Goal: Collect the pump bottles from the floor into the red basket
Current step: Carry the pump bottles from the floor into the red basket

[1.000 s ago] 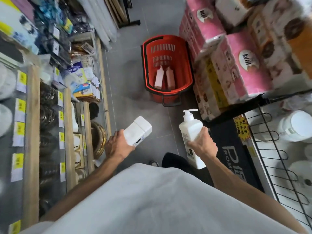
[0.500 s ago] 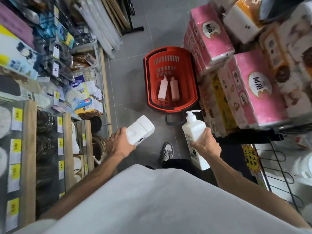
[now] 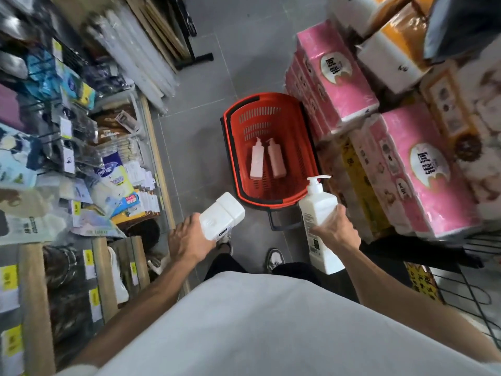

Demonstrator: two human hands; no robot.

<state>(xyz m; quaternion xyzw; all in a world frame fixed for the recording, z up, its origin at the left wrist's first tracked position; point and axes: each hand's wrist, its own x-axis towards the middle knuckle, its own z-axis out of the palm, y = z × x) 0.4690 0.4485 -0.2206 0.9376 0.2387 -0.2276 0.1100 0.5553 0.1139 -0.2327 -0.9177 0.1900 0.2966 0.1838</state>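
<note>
Red basket (image 3: 295,126) holds two pink bottles (image 3: 257,161) (flat); fingers clamped: left hand (image 3: 189,240) on white container (image 3: 222,217), right hand (image 3: 336,229) on pump bottle (image 3: 315,204).

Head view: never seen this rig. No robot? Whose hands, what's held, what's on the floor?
No robot here: a person wears one wide-angle camera on the head, looking down at their arms in a shop aisle. The left hand grips a white bottle; the right hand grips a white pump bottle. Ahead on the grey floor stands the red basket, with two pale pink pump bottles lying side by side inside. Pink tissue packs are stacked to the right.
</note>
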